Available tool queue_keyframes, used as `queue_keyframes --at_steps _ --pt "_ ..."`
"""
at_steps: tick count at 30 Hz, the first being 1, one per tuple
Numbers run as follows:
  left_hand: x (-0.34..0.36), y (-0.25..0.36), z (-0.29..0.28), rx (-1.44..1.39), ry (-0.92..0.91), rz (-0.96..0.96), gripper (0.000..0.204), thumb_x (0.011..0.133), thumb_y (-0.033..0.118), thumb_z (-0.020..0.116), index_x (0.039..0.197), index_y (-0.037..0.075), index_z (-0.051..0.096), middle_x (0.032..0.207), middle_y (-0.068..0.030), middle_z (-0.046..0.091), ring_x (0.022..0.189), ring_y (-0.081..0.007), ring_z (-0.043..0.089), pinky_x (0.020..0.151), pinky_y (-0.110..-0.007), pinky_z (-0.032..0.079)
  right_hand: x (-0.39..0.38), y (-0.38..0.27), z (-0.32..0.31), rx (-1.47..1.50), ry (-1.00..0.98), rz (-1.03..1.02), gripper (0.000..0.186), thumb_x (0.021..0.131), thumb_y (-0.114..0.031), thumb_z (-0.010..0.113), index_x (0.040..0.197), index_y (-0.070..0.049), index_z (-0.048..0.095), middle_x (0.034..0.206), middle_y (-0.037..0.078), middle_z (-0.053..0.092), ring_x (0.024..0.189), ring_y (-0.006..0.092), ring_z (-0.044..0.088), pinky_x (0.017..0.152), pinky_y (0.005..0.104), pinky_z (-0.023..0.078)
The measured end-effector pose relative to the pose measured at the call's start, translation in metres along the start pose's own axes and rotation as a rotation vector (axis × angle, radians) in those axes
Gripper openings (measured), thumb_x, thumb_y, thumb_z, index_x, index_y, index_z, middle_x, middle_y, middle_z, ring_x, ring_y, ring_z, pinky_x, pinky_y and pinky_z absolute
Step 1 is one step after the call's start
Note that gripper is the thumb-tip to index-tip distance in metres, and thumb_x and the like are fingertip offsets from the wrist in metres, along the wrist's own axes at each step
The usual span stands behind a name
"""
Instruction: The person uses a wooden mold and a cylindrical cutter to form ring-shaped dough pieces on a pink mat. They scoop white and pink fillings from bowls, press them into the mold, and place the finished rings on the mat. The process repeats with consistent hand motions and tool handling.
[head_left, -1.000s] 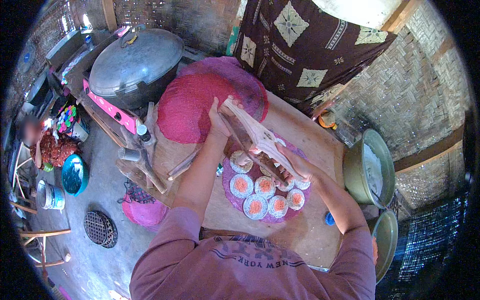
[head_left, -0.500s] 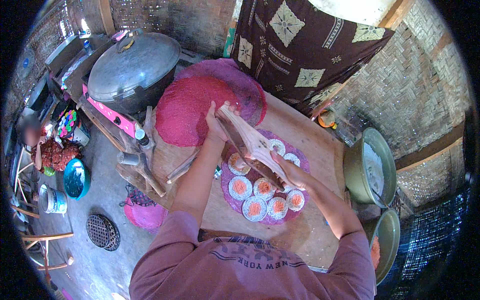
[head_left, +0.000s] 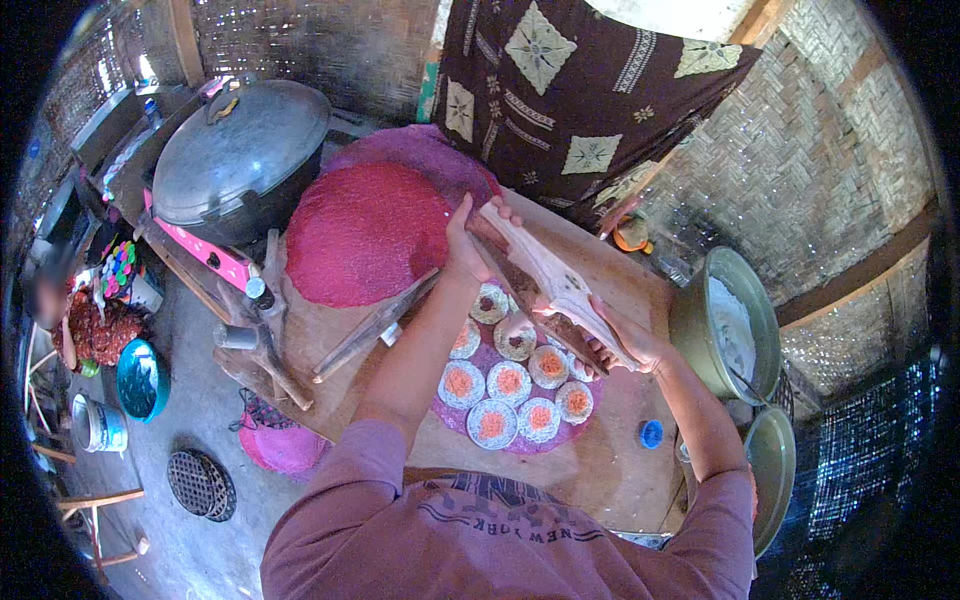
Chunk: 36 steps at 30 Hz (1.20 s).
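Observation:
Both my hands grip a long two-bar wooden press (head_left: 550, 268), pale on top and darker beneath, slanting over the table. My left hand (head_left: 466, 245) is closed around its far end, my right hand (head_left: 632, 340) around its near right end. Under it lies a round purple mat (head_left: 548, 447) with several white, lacy round cakes (head_left: 508, 380), most with orange crumbs in the middle. Near the press, a lacy ring (head_left: 490, 303) has a bare centre. The press and my fingers partly hide the cakes on the right.
Pink-red round mats (head_left: 365, 235) lie stacked on the far left of the wooden table, near a wooden stick (head_left: 375, 325). A large lidded pot (head_left: 240, 150) stands beyond. Green tubs (head_left: 775, 310) stand right, near a blue cap (head_left: 651, 433). Another person (head_left: 65, 310) sits far left.
My hands have carried the press to the right across the mat. The lacy rings beneath it and the wooden stick show more now. The whole view has shifted slightly.

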<state>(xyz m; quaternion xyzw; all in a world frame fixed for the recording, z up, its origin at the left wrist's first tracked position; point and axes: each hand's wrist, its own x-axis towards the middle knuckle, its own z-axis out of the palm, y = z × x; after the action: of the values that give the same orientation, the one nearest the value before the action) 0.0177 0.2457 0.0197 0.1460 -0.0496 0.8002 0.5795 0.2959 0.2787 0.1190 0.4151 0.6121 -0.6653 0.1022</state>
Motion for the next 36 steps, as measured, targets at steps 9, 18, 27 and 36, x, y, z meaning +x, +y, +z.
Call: queue_keyframes --at_steps 9,18,27,36 --pt "0.000 -0.030 -0.059 -0.003 0.190 0.076 0.050 0.089 0.057 0.048 0.088 0.007 0.056 0.075 -0.0087 0.055 0.078 -0.0286 0.053 0.076 -0.039 0.043 0.004 0.013 0.009 -0.141 -0.012 0.004 0.083 0.091 -0.071 0.033 0.139 -0.004 0.041 0.112 0.013 0.059 0.084 0.0165 0.060 0.064 0.0296 0.051" --pt "0.002 -0.042 -0.058 -0.037 0.192 0.027 0.053 0.088 0.060 0.046 0.086 0.008 0.057 0.073 -0.0070 0.055 0.076 -0.0279 0.054 0.072 -0.038 0.044 0.013 0.032 -0.004 -0.120 0.092 -0.008 0.079 0.090 -0.073 0.032 0.113 -0.002 0.058 0.070 0.006 0.058 0.050 0.0124 0.053 0.043 0.0265 0.044" --pt "0.021 -0.011 -0.014 0.047 0.051 -0.155 0.043 0.090 0.053 0.050 0.079 0.012 0.056 0.068 -0.0055 0.054 0.072 -0.0272 0.055 0.071 -0.040 0.046 0.034 0.062 0.019 -0.157 0.225 -0.143 0.083 0.089 -0.076 0.027 0.105 -0.002 0.061 0.070 0.007 0.058 0.056 0.0137 0.057 0.050 0.0282 0.051" --pt "0.060 -0.076 0.022 -0.052 -0.084 -0.152 0.036 0.092 0.044 0.049 0.088 0.009 0.055 0.078 -0.0069 0.055 0.087 -0.0285 0.055 0.093 -0.045 0.044 -0.027 0.023 -0.061 0.070 0.039 -0.054 0.080 0.086 -0.077 0.031 0.129 -0.011 0.048 0.084 0.011 0.059 0.069 0.0193 0.063 0.055 0.0322 0.054"
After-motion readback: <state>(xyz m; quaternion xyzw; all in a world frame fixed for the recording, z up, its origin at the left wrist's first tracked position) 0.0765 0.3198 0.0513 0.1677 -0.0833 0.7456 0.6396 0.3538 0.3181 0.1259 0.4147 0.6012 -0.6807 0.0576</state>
